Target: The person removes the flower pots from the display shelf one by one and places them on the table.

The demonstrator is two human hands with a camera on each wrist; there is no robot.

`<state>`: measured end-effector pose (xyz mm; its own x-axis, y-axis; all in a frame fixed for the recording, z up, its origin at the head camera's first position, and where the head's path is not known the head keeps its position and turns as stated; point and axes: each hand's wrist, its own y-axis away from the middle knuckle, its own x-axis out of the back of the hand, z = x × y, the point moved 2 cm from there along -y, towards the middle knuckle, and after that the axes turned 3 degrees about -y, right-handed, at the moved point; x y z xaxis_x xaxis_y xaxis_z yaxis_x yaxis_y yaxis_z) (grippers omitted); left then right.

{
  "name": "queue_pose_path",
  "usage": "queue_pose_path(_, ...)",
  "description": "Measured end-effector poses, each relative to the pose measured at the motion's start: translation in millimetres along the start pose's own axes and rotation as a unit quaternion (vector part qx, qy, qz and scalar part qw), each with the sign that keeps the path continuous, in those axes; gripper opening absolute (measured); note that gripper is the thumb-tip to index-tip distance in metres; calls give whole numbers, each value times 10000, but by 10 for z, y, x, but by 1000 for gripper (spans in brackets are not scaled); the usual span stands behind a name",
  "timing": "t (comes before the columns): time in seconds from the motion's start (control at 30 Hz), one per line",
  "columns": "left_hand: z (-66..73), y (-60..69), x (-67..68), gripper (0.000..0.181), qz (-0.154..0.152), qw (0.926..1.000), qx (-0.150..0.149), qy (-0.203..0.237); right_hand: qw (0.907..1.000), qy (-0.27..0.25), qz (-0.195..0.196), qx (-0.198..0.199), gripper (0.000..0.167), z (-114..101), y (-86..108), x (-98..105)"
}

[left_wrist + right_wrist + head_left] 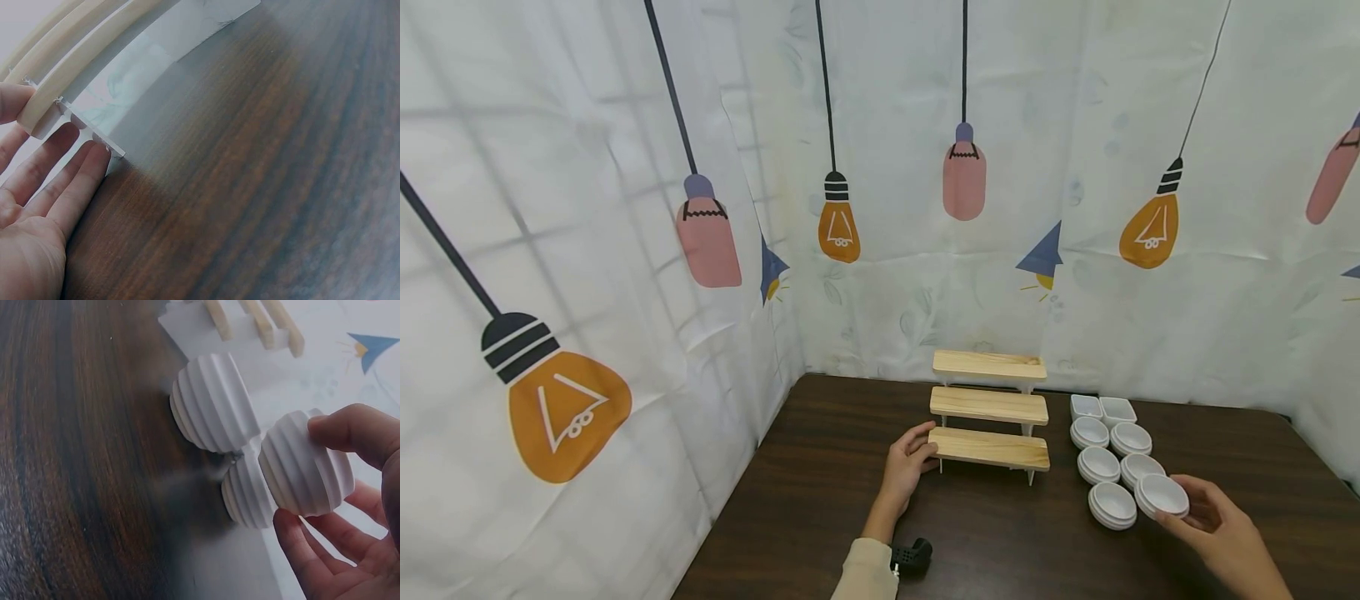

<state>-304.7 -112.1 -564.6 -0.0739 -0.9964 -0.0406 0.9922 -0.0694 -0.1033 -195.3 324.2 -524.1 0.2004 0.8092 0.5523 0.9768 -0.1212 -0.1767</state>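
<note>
A three-tier wooden display stand point(988, 448) with clear supports stands near the back of the table. My left hand point(904, 473) grips the left end of its lowest shelf; in the left wrist view the thumb lies against the shelf's end point(45, 115) and the fingers are below it. To the right, my right hand point(1221, 527) holds a small white ribbed bowl point(1162, 493) between thumb and fingers. In the right wrist view this bowl point(303, 465) looks raised off the table, beside another white bowl point(215, 403).
Several stacked white round bowls point(1098, 463) form two columns right of the stand, with two square white dishes point(1117, 410) behind them. A dark wood table point(820, 467) carries everything. White curtains point(880, 317) printed with lamps hang behind and to the left.
</note>
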Motion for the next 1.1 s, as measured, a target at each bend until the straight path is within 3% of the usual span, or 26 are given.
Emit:
queue_pose_path(0.33, 3, 1, -3, 47, 4, 10000, 16, 16, 9992, 235, -210, -226, 68, 107, -22, 22)
queue_pose_path(1.1, 22, 7, 1, 47, -20, 10000, 65, -30, 9985, 121, -510, -170, 67, 300, -32, -12)
